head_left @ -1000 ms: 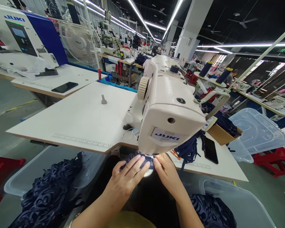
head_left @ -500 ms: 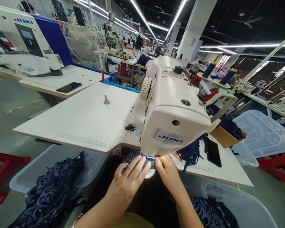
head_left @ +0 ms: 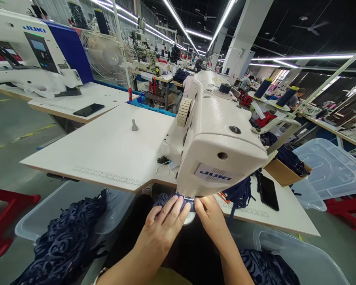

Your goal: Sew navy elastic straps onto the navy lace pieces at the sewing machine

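A navy fabric piece [head_left: 187, 203] lies under the head of the white JUKI sewing machine [head_left: 222, 152], over the rounded white bed end [head_left: 189, 219]. My left hand [head_left: 163, 221] rests on it with fingers stretched out over its left part and the thumb apart. At its right edge my right hand [head_left: 209, 213] is closed, thumb and forefinger together on the fabric. The needle and the fabric's far side are hidden by the machine head. More navy fabric [head_left: 162, 199] bunches behind my left fingers.
The white table [head_left: 106, 146] bears a grey metal piece [head_left: 134, 126]. At right lie a black phone [head_left: 269, 192], navy straps [head_left: 240, 194] and a cardboard box [head_left: 280, 172]. Clear plastic bins [head_left: 26, 221] with navy pieces stand below. A red stool [head_left: 6, 225] is at left.
The view has shifted slightly, so everything sits a little further right and lower. Both hands stay at the fabric in nearly the same pose.
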Tool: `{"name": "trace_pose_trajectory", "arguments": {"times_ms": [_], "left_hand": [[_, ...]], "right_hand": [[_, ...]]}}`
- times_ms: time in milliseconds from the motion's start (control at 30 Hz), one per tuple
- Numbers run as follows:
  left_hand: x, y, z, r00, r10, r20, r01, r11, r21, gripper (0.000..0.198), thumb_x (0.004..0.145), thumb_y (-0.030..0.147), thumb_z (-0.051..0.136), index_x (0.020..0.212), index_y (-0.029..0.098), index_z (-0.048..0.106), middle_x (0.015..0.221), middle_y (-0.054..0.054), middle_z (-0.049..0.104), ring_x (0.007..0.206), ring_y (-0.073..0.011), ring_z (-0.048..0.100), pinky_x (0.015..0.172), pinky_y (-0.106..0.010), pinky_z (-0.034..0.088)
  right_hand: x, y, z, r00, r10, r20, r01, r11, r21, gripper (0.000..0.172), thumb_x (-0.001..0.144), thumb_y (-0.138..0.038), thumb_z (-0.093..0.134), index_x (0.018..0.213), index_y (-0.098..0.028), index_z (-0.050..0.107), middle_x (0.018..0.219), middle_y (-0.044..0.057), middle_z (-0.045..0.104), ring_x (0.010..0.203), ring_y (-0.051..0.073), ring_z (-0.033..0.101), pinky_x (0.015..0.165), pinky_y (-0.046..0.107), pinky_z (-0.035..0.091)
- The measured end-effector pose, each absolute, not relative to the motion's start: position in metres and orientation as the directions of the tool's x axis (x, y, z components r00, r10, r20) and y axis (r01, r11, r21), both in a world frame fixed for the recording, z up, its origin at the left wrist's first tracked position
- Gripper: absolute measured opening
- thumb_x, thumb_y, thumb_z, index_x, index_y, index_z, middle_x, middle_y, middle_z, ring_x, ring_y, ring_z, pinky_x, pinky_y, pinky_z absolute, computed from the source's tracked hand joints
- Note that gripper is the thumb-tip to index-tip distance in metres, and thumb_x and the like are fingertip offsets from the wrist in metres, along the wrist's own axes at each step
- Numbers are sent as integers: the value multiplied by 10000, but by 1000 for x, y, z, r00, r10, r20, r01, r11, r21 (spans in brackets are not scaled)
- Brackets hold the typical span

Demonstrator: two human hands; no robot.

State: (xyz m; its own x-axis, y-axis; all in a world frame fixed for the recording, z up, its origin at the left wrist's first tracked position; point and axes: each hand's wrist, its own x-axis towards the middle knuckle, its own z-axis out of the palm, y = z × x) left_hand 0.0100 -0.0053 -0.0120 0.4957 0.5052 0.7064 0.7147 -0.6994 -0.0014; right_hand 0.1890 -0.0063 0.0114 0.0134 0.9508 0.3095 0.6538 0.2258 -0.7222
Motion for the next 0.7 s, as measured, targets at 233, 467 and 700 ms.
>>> {"name": "trace_pose_trajectory", "arguments": {"times_ms": [233, 467, 700], "left_hand": [[10, -7, -8, 495, 518, 697, 716, -698, 10, 386, 991, 165, 310, 1250, 245, 585, 1251, -30, 632, 1140, -156, 561, 1003, -310, 256], [9, -5, -13, 467, 522, 714, 708, -705, 52, 413, 999, 200, 264, 1260, 236, 582, 1238, -48, 633, 1151, -162, 547, 1030, -301, 243], [6, -5, -16, 468, 544, 696, 692, -716, 94, 410, 992, 216, 273, 1270, 231, 574, 1255, -76, 613, 1177, -178, 527, 1063, -322, 221]], "right_hand": [[188, -6, 11, 28, 952, 306, 653, 215, -727, 242, 927, -194, 401, 705, -202, 497, 816, 17, 550, 806, 155, 528, 756, 264, 397], [187, -4, 5, 44, 949, 311, 641, 212, -738, 256, 918, -200, 396, 690, -200, 512, 802, 27, 559, 785, 167, 538, 732, 281, 422], [184, -4, 10, 30, 936, 351, 629, 255, -734, 248, 923, -184, 386, 704, -204, 499, 823, 35, 572, 813, 177, 534, 767, 298, 425]]}}
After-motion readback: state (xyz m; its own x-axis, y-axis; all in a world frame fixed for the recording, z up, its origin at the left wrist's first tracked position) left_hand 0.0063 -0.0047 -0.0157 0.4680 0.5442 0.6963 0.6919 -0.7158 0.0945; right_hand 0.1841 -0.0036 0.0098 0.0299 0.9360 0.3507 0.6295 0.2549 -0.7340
